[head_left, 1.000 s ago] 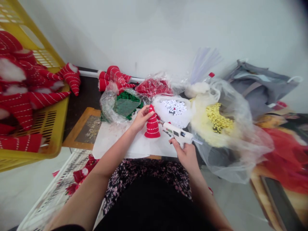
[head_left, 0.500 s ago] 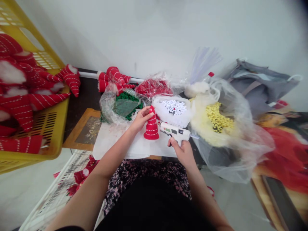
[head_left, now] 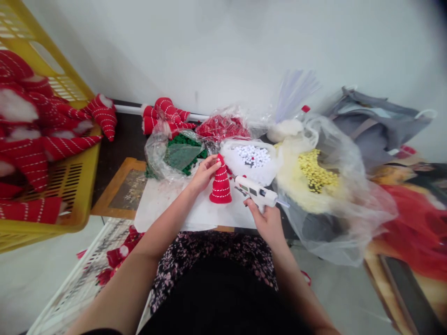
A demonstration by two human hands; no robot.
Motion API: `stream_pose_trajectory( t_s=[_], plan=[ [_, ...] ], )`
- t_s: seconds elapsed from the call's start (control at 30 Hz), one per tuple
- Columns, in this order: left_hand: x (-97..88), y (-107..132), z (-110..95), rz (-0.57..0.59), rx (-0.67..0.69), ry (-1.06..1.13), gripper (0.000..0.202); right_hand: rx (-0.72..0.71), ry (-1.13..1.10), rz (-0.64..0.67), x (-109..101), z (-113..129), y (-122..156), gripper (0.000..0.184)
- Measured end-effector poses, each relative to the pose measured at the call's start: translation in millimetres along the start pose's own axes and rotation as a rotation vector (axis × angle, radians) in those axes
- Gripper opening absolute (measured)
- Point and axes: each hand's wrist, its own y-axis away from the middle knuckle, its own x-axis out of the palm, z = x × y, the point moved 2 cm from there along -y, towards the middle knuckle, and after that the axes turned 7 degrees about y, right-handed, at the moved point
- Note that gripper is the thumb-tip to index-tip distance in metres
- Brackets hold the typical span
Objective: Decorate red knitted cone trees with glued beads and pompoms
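Observation:
A small red cone [head_left: 220,182] with white stitched rings stands upright on a white sheet [head_left: 164,204]. My left hand [head_left: 202,174] grips it near the tip from the left side. My right hand [head_left: 267,221] is wrapped round the handle of a white glue gun [head_left: 254,190], whose nozzle points left toward the cone's right side and sits close to it. Behind the cone lie open plastic bags: white beads [head_left: 252,156], green pieces [head_left: 183,151], red pieces [head_left: 223,125] and yellow beads [head_left: 314,172].
A yellow crate [head_left: 75,186] at the left holds several red striped cones. More red cones [head_left: 164,111] lie by the white wall. A grey bag [head_left: 377,123] and red fabric [head_left: 415,228] sit at the right. A white wire rack [head_left: 77,279] lies low left.
The glue gun drifted slightly left toward the cone and then back a little. My left hand has stayed on the cone, which has not moved.

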Motion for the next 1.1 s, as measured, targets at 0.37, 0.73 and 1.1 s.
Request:
stream_pose_trajectory(
  t_s=[0.37,0.73,1.1],
  plan=[
    [2.1,0,-1,0.077,0.022,-0.023,0.050,-0.060,-0.011,0.052,4,17,-9,0.039],
    [-0.9,-2,2,0.068,0.027,-0.033,0.050,-0.068,0.078,0.065,1,10,-5,0.042],
    [-0.1,-1,1,0.029,-0.008,-0.014,0.051,-0.113,0.136,-0.133,-8,4,-17,0.044]
  ],
)
